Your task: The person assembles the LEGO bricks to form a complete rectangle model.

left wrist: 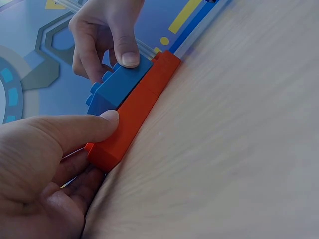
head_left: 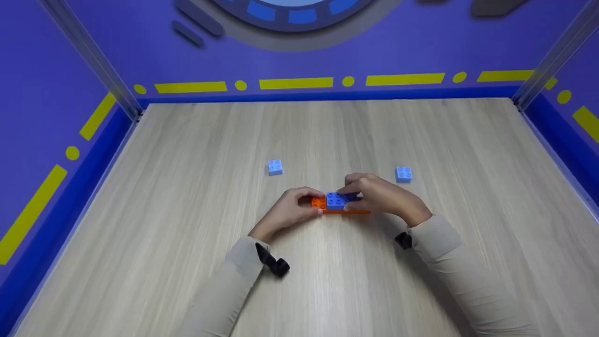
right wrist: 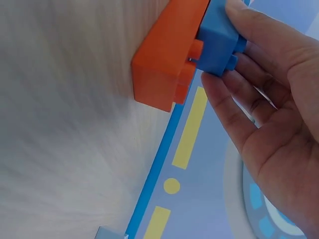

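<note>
A blue toy building brick sits on top of a low row of orange bricks, near the middle of the table. Studs at both ends of the orange row show beyond the blue brick. With thumb and fingers, the left hand pinches the orange row's left end. My right hand holds the blue brick by its sides towards the right; in the right wrist view the thumb is on one side of the blue brick and fingertips are on the other. A thin seam crosses the orange side in the left wrist view.
One light blue square brick lies beyond the left hand, and another light blue square brick lies beyond the right. The wooden table ends at a purple-blue back wall with yellow marks; side panels flank it.
</note>
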`<state>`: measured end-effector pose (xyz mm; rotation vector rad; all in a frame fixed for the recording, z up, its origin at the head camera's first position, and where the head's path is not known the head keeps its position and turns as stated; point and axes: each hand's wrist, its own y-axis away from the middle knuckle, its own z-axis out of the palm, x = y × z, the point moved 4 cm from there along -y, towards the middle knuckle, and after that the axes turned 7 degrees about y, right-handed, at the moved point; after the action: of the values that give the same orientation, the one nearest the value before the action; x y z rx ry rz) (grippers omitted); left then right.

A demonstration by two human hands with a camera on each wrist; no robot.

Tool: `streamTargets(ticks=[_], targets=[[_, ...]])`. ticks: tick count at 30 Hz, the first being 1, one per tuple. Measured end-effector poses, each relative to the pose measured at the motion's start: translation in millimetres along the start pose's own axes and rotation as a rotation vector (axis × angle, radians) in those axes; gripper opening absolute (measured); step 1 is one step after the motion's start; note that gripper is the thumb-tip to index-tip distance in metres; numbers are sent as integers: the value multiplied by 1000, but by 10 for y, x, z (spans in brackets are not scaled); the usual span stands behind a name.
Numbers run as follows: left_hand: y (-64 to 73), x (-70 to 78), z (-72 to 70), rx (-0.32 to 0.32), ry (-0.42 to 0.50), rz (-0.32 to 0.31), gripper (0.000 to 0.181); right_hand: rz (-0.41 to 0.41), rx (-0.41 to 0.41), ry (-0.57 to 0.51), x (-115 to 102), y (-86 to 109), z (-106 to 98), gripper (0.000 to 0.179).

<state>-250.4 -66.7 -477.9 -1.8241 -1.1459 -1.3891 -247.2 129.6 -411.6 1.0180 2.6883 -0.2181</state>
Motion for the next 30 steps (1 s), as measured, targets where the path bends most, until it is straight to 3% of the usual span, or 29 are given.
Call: streamTargets(ticks=[30], targets=[[3,6,-4,-5,11,9,37,35,-35,-80,59,-30,11,32]])
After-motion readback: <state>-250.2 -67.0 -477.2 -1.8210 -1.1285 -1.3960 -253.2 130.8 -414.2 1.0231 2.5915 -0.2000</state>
